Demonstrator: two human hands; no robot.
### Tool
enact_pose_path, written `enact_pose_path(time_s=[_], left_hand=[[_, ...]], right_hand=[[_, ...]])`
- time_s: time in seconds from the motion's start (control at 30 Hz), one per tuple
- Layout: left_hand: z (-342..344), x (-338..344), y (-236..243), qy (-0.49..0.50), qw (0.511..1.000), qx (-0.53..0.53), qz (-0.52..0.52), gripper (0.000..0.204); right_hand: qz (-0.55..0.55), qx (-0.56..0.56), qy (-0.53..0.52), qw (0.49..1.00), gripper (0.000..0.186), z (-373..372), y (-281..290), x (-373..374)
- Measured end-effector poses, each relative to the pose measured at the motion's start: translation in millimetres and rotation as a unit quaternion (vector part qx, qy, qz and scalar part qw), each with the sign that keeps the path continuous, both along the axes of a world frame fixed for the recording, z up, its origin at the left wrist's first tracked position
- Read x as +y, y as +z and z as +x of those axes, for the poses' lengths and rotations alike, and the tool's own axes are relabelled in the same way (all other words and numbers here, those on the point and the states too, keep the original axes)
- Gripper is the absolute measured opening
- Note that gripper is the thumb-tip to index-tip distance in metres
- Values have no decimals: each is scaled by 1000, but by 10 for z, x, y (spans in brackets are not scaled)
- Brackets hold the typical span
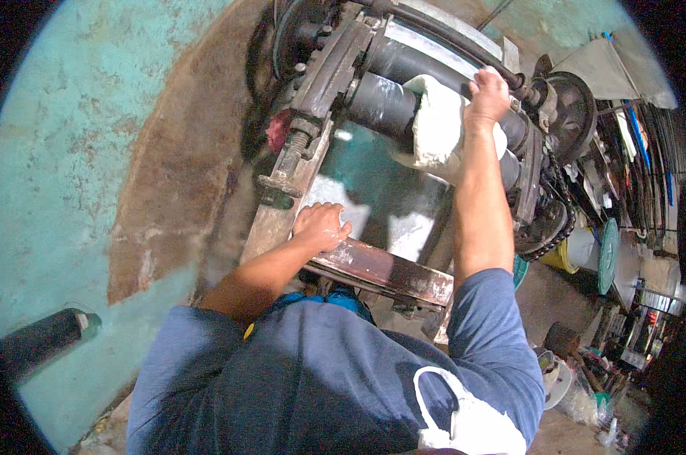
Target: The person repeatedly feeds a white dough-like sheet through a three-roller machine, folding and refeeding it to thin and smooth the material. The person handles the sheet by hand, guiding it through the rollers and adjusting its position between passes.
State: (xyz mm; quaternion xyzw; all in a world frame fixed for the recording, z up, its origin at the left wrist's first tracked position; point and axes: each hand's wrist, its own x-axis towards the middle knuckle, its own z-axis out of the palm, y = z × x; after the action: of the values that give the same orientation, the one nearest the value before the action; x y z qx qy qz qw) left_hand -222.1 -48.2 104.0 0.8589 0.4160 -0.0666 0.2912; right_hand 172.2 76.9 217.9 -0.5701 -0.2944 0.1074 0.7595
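A thick white slab of what looks like dough [438, 125] lies over the dark rollers [381, 102] of a roller machine, its near end hanging down toward the tray. Part of it passes behind my right forearm. My right hand [488, 95] is above the rollers at the slab's far right, its fingers curled closed; whether anything is in them is hidden. On the left side of the floury metal tray [373, 178], by its near corner, rests my left hand [322, 227], palm down with fingers stretched out and nothing held.
A screw with a handle [290, 163] sticks out at the machine's left side. To the right are a large wheel [570, 114] and an exposed chain [559, 239]. Beyond them stand stacked trays [654, 159] and buckets [582, 250]. A worn green wall [62, 167] rises on the left.
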Motion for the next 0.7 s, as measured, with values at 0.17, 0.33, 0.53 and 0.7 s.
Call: enact_pose_path(time_s=[0.17, 0.33, 0.53, 0.7], left_hand=[[-69, 21, -4, 26, 1000, -17, -1, 61], [288, 323, -259, 126, 972, -187, -60, 93], [1091, 687, 98, 138, 970, -192, -59, 111], [1482, 802, 292, -15, 937, -270, -219, 83]], right_hand=[[-368, -608, -119, 693, 59, -1552, 118, -910], [-282, -360, -118, 881, 68, -1312, -488, -1966], [-362, 59, -16, 930, 57, -439, -772, -2358], [-377, 105, 132, 911, 64, -682, -831, -1990]])
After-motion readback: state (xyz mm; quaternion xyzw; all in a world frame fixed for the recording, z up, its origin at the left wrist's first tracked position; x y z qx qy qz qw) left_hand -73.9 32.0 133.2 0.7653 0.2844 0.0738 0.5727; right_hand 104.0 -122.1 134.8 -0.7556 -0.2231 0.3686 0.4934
